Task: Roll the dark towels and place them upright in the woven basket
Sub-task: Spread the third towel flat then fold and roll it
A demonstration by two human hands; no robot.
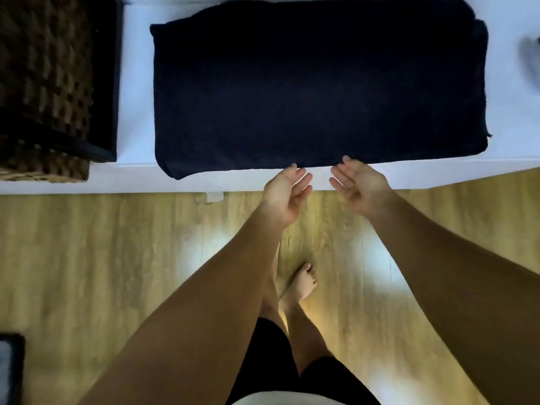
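White table (137,83) over wood floor (87,258); dark towel (318,83) flat; left hand (285,194), right hand (358,187) open, empty.

A white table (137,83) spans the top of the frame. On it, at center, lies a flat dark towel (318,86), its near edge just past the table's front edge. At upper left stands a woven basket (43,83). Below runs a light wood floor (87,258) with 1 bare foot (302,283) visible.
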